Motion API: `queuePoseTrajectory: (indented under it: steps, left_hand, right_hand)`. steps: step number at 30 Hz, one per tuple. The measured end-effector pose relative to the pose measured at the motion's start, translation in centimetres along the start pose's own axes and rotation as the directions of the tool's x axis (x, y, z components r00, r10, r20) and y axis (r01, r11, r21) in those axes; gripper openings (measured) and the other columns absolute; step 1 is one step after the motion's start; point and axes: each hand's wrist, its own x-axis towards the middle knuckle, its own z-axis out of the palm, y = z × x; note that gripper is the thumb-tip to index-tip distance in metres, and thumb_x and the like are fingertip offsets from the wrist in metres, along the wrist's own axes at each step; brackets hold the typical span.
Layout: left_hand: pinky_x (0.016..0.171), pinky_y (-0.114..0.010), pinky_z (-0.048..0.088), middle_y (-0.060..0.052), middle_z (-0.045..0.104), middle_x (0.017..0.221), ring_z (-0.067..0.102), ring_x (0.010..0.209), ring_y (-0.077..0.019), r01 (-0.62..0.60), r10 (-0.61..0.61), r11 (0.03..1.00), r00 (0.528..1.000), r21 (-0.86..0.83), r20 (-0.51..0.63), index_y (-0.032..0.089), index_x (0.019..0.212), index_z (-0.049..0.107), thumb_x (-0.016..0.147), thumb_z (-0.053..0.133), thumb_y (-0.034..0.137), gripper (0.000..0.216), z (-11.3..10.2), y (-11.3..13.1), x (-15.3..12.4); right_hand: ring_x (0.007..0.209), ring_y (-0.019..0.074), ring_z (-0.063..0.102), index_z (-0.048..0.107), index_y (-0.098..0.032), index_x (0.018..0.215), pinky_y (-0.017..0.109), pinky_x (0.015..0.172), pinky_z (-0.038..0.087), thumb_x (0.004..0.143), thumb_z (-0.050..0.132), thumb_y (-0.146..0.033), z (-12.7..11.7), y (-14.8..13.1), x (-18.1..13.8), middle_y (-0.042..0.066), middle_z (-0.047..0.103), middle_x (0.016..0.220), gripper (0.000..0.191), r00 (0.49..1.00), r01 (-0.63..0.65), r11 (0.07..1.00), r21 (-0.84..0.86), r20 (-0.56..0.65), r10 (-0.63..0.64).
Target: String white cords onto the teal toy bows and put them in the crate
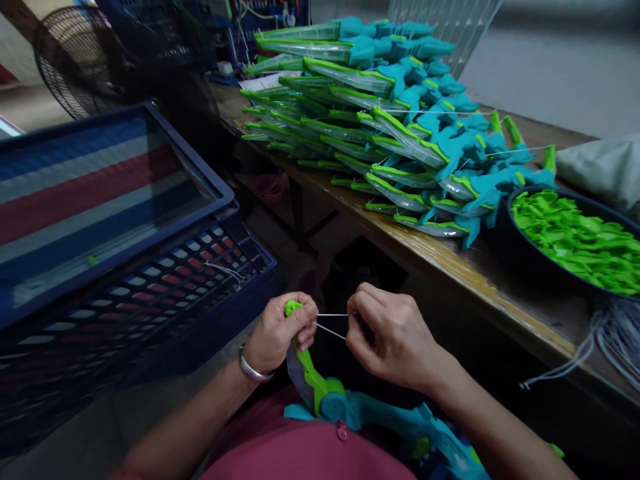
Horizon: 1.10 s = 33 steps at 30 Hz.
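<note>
A green and teal toy bow (320,390) lies across my lap, its green tip pointing up. My left hand (277,333) is closed round that tip, a silver bangle on the wrist. My right hand (395,337) is beside it, fingers pinched on a thin white string (331,323) that runs in two strands from the tip to my fingers.
A big stack of matching toy bows (380,120) covers the wooden table (450,260) on the right. A black bowl of small green parts (575,240) sits at its near end, with white strings (610,337) hanging beside it. A blue crate (100,220) stands left, a fan (75,57) behind.
</note>
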Motion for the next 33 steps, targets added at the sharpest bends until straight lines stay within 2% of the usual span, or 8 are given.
queuePoseTrajectory:
  steps: [5, 9, 11, 14, 18, 22, 30, 33]
  left_hand:
    - [0.040, -0.018, 0.037, 0.006, 0.044, 0.056, 0.041, 0.044, -0.0055, 0.019, -0.019, 1.000, 1.000, -0.008, -0.010, 0.015, 0.071, 0.056, 0.085, 0.077, 0.038, 0.034, -0.3, -0.7, 0.4]
    - [0.039, -0.017, 0.037, 0.006, 0.046, 0.056, 0.041, 0.044, -0.0052, 0.023, -0.027, 0.998, 0.998, -0.066, -0.065, 0.015, 0.070, 0.056, 0.080, 0.081, 0.039, 0.036, -1.1, -1.1, 0.8]
    - [0.039, -0.017, 0.036, 0.005, 0.047, 0.058, 0.041, 0.045, -0.0048, 0.020, -0.028, 0.996, 0.996, -0.087, -0.089, 0.014, 0.069, 0.056, 0.078, 0.082, 0.039, 0.037, -1.3, -1.2, 0.9]
    - [0.038, -0.017, 0.036, 0.005, 0.048, 0.059, 0.041, 0.044, -0.0042, 0.030, -0.039, 0.995, 0.995, -0.096, -0.093, 0.014, 0.068, 0.055, 0.077, 0.083, 0.040, 0.039, -1.2, -1.2, 1.0]
    - [0.039, -0.017, 0.037, 0.006, 0.045, 0.055, 0.041, 0.044, -0.0051, 0.028, -0.031, 0.999, 0.997, -0.047, -0.069, 0.015, 0.071, 0.057, 0.081, 0.079, 0.043, 0.038, -0.9, -1.3, 1.1]
    - [0.040, -0.017, 0.038, 0.006, 0.045, 0.055, 0.041, 0.044, -0.0053, 0.025, -0.028, 0.999, 0.996, -0.040, -0.080, 0.015, 0.071, 0.057, 0.081, 0.079, 0.044, 0.037, -1.4, -1.6, 1.2]
    - [0.037, -0.017, 0.032, 0.006, 0.043, 0.054, 0.037, 0.042, -0.0047, 0.052, -0.059, 0.996, 0.993, -0.072, -0.105, 0.016, 0.068, 0.054, 0.075, 0.083, 0.049, 0.045, -1.5, -2.4, 1.6]
    - [0.036, -0.017, 0.029, 0.006, 0.044, 0.057, 0.034, 0.041, -0.0041, 0.064, -0.065, 0.993, 0.998, -0.104, -0.006, 0.016, 0.067, 0.053, 0.074, 0.084, 0.050, 0.047, -1.4, -2.7, 2.7]
  right_hand:
    - [0.058, 0.0109, 0.045, 0.052, -0.017, 0.071, 0.027, 0.054, 0.032, 0.088, 0.047, -0.012, 0.0, 1.2, 0.1, 0.000, 0.047, 0.068, 0.018, 0.998, 0.056, 0.990, -0.133, 0.001, -0.056]
    - [0.057, 0.0103, 0.045, 0.052, -0.017, 0.071, 0.027, 0.055, 0.032, 0.092, 0.049, -0.013, -0.6, 2.8, -0.4, 0.000, 0.050, 0.069, 0.022, 0.992, -0.045, 0.959, -0.280, -0.124, 0.010]
    - [0.058, 0.0096, 0.046, 0.055, -0.016, 0.075, 0.025, 0.056, 0.034, 0.093, 0.051, -0.012, -0.8, 2.9, -0.7, 0.000, 0.052, 0.071, 0.018, 0.984, -0.085, 0.977, -0.193, -0.170, 0.052]
    - [0.072, 0.0118, 0.056, 0.060, -0.014, 0.092, 0.024, 0.065, 0.043, 0.095, 0.055, -0.015, -0.2, 1.7, -0.9, 0.003, 0.059, 0.084, 0.006, 0.989, -0.057, 0.998, 0.039, -0.132, 0.061]
    - [0.095, 0.0200, 0.061, 0.059, -0.012, 0.115, 0.031, 0.080, 0.049, 0.092, 0.070, -0.031, 2.4, -0.2, -1.0, 0.010, 0.065, 0.104, 0.032, 0.997, -0.019, 0.988, 0.155, -0.074, 0.031]
    - [0.077, 0.0159, 0.059, 0.060, -0.015, 0.093, 0.029, 0.071, 0.045, 0.097, 0.065, -0.023, 4.9, -0.8, -0.9, 0.003, 0.065, 0.083, 0.010, 0.990, -0.043, 0.993, 0.113, -0.126, 0.057]
    - [0.061, 0.0130, 0.053, 0.053, -0.019, 0.079, 0.027, 0.061, 0.038, 0.106, 0.043, -0.020, 4.0, -0.1, -1.6, 0.000, 0.057, 0.070, 0.030, 0.982, -0.061, 0.993, -0.106, -0.183, 0.041]
    - [0.057, 0.0133, 0.052, 0.052, -0.019, 0.077, 0.028, 0.057, 0.037, 0.106, 0.039, -0.019, 4.5, 0.1, -1.7, 0.000, 0.056, 0.067, 0.032, 0.966, -0.011, 0.969, -0.246, -0.252, -0.053]
